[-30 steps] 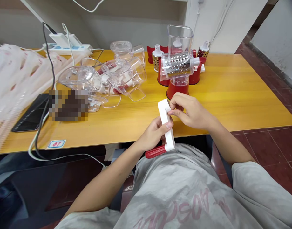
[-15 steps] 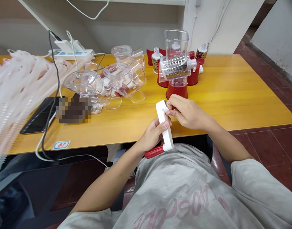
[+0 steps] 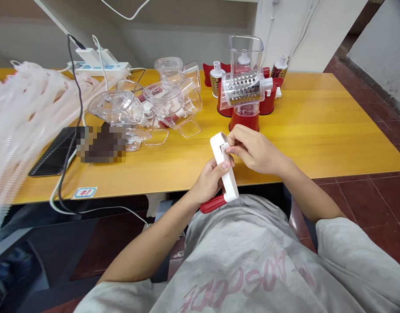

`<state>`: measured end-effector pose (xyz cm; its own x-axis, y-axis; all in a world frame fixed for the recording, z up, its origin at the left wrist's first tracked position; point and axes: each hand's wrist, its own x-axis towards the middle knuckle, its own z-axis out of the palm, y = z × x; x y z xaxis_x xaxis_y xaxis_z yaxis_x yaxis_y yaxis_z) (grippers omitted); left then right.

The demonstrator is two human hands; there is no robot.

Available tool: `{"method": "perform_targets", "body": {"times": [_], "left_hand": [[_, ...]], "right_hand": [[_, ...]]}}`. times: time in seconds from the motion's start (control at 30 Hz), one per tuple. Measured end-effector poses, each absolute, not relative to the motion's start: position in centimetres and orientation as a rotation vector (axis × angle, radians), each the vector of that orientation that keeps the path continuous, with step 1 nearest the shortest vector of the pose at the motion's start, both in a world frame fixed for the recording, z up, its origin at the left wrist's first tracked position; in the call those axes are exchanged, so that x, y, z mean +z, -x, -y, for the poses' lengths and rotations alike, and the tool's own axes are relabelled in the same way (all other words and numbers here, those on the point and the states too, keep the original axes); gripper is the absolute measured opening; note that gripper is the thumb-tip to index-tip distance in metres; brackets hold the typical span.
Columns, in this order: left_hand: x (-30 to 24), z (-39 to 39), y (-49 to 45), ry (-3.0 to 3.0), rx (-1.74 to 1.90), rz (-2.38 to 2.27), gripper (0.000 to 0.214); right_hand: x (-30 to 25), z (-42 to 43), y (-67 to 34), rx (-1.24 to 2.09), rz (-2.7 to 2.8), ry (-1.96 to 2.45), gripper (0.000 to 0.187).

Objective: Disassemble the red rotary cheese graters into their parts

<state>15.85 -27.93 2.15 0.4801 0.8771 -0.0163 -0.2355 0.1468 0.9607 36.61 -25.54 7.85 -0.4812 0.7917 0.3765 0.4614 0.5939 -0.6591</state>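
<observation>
**Barely a shift: both hands stay on the white crank handle**

Only one view, from the head camera. Compared with a second ago, little has moved. The left hand point(image 3: 210, 180) keeps its curled grip around the middle of the white crank handle point(image 3: 224, 167), thumb pressed on its front face. The handle is held above the near edge of the yellow table point(image 3: 317, 130), in front of the person's grey shirt point(image 3: 252, 261), with its red knob point(image 3: 213, 204) sticking out at the lower end. The handle now leans a touch more to the left at the top than it did before. The right hand point(image 3: 253, 150) has kept its fingertips pinched at the handle's upper end, where a small notch or slot shows; whether something small sits between those fingertips I cannot tell.

My reading is that the fiddling at the top of the handle is continuing rather than finished, since neither hand has let go or changed its hold.

Just behind the hands stands the assembled rotary grater point(image 3: 243, 87), with a clear hopper, a metal drum and a red base. To its left lie clear plastic housings point(image 3: 160, 100), a dark tablet point(image 3: 54, 154), cables and a white power strip point(image 3: 98, 65). More red parts point(image 3: 271, 100) sit behind the grater.
</observation>
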Motion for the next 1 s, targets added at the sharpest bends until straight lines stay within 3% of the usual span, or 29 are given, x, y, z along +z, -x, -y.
{"method": "perform_targets", "body": {"times": [0.23,0.6,0.87,1.0], "left_hand": [[1.6,27.5,-15.5,-1.173,0.81,-0.715,0.074],[2.9,27.8,-15.4,-1.486,0.726,-0.803,0.07],[2.3,27.8,-15.6,-1.258,0.717,-0.659,0.077],[4.4,27.9,-15.9,-1.361,0.731,-0.596,0.069]], "right_hand": [[7.1,25.1,-36.8,0.671,2.035,0.888,0.033],[8.5,26.3,-37.0,0.67,2.004,1.065,0.017],[8.6,26.4,-37.0,0.739,1.968,0.921,0.025],[9.2,26.9,-37.2,0.647,1.948,0.789,0.023]]}}
